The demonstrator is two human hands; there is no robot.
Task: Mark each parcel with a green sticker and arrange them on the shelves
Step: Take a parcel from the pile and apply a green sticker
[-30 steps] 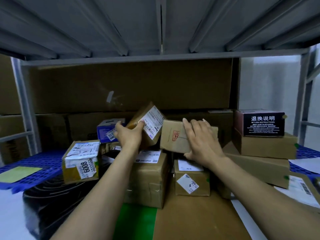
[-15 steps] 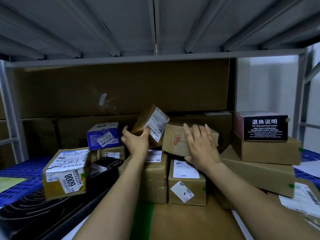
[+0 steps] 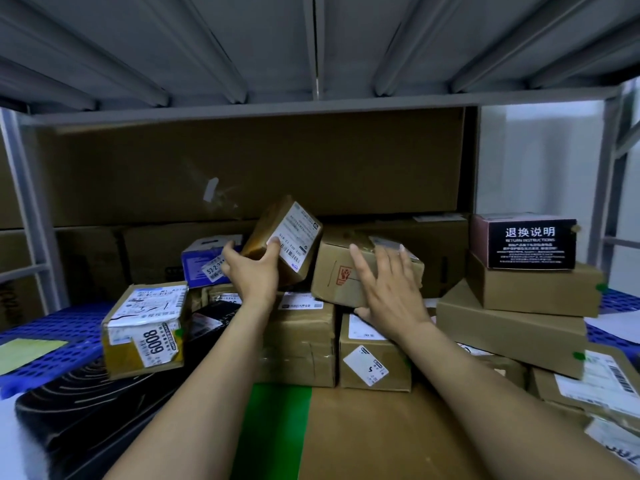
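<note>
Single wide-angle head cam, fwd into shelf bay [image 3: 62, 323], close to stacked parcels [image 3: 298, 344]

Parcel storeroom with steel racking.
A grey metal shelf [image 3: 242, 112] is overhead; below it many cardboard parcels [image 3: 512, 327] with shipping labels [image 3: 152, 344] are stacked, some with green stickers [image 3: 577, 356], on a blue plastic mat [image 3: 62, 323].

dim shelf bay | daylight from right rear | wide-angle bending at edges | soft blur throughout
</note>
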